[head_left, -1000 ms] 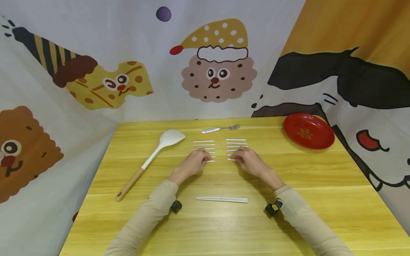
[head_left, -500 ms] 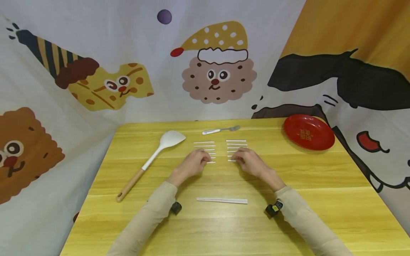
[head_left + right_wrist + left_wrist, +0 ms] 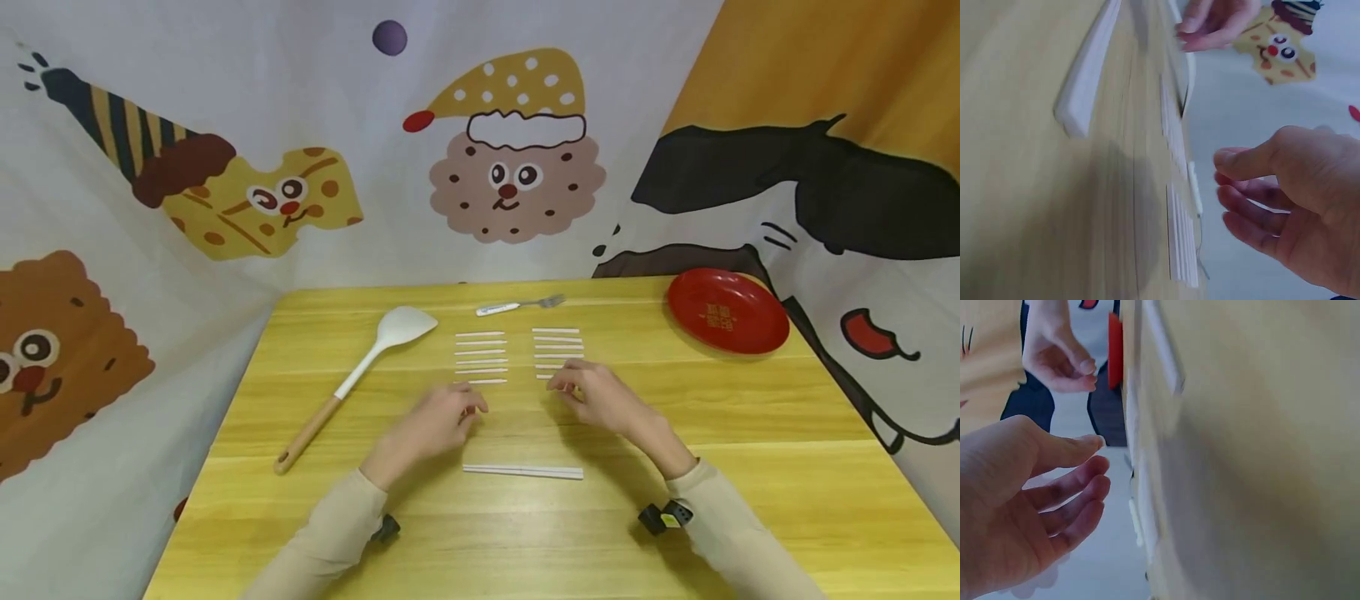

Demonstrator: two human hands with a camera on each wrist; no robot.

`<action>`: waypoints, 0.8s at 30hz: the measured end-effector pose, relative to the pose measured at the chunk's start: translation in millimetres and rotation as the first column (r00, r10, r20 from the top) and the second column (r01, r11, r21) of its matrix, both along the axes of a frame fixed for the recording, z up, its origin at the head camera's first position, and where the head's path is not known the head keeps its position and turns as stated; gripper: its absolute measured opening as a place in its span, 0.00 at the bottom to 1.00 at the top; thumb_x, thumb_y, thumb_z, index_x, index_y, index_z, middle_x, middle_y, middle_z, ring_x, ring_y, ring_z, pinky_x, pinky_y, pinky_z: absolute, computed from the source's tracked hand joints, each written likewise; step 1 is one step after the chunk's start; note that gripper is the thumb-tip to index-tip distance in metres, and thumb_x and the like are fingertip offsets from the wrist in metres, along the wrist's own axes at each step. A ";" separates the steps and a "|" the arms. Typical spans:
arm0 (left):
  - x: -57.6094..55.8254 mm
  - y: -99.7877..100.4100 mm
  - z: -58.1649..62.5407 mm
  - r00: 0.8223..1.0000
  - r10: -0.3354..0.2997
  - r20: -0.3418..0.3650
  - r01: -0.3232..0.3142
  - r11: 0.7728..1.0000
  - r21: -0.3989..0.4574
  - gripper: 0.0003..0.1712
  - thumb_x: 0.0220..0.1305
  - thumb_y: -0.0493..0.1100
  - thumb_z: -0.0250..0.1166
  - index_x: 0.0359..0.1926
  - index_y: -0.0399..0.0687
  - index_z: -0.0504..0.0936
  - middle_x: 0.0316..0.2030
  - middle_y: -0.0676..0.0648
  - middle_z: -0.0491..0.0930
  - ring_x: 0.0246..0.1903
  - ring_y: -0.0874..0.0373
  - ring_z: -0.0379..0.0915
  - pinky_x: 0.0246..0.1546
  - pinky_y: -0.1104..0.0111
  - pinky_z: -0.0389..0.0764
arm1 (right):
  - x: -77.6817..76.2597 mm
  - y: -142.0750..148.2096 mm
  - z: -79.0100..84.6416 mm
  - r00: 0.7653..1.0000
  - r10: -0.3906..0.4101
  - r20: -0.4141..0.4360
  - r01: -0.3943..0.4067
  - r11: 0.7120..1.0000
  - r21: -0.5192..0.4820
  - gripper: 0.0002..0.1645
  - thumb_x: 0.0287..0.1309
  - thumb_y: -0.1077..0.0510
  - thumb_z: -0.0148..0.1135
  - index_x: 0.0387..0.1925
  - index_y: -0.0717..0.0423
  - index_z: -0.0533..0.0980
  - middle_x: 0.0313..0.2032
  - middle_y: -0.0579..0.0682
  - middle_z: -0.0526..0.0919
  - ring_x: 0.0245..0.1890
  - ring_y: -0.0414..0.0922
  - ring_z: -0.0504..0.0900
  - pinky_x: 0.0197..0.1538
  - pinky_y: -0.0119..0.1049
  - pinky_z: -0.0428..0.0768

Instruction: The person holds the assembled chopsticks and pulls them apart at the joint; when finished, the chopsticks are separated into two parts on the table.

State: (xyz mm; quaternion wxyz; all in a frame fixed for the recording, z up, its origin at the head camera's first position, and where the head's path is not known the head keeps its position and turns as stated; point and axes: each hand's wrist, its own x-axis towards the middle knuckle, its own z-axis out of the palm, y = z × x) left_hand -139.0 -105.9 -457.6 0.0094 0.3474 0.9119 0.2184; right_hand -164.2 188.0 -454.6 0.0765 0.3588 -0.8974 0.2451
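Observation:
My left hand (image 3: 437,419) hovers above the table with its fingers loosely bent and nothing between them. Just beyond it lies a left column of several short white sticks (image 3: 481,352), laid parallel with tapered ends toward the middle. My right hand (image 3: 602,397) is likewise bare, its fingertips close to the nearest sticks of the right column (image 3: 558,344), and it covers part of them. Between my forearms a pair of white chopsticks (image 3: 522,472) lies side by side. The right wrist view shows the right fingers (image 3: 1250,215) relaxed and apart from the sticks.
A white spatula (image 3: 375,350) with a wooden handle lies slanted at the left. A fork (image 3: 517,306) with a white handle is behind the stick columns. At the back right rests a red plate (image 3: 726,312). A printed cloth (image 3: 390,225) hangs behind the wooden table (image 3: 765,417).
Both hands have let go of the nearest sticks and drawn back toward the body. The left hand has uncovered its whole column; the right has moved slightly right.

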 end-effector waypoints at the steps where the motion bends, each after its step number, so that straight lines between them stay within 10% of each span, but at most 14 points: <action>1: 5.3 0.0 -1.2 1.000 -0.013 0.014 0.012 1.000 0.005 0.08 0.66 0.36 0.67 0.46 0.43 0.87 0.37 0.50 0.83 0.33 0.63 0.77 0.34 0.75 0.80 | 4.6 -0.3 1.7 1.000 0.010 0.015 -0.010 1.000 0.006 0.09 0.54 0.70 0.71 0.38 0.59 0.86 0.34 0.49 0.86 0.32 0.41 0.83 0.36 0.33 0.84; 9: 30.0 4.0 -16.1 0.997 -0.050 0.051 0.049 0.999 0.014 0.07 0.66 0.37 0.67 0.45 0.44 0.86 0.38 0.49 0.83 0.33 0.65 0.74 0.35 0.77 0.79 | 37.5 -9.1 4.3 0.988 0.061 0.140 -0.065 0.998 0.019 0.11 0.56 0.71 0.69 0.42 0.61 0.84 0.38 0.52 0.86 0.35 0.42 0.84 0.39 0.34 0.86; 24: 40.5 19.3 -22.2 0.989 -0.051 0.136 0.060 0.996 -0.068 0.03 0.65 0.40 0.69 0.40 0.50 0.84 0.33 0.55 0.77 0.28 0.68 0.67 0.30 0.78 0.73 | 66.6 -18.0 -22.2 0.957 0.113 0.267 -0.104 0.993 -0.048 0.11 0.57 0.64 0.72 0.43 0.55 0.84 0.39 0.47 0.85 0.38 0.38 0.82 0.43 0.30 0.84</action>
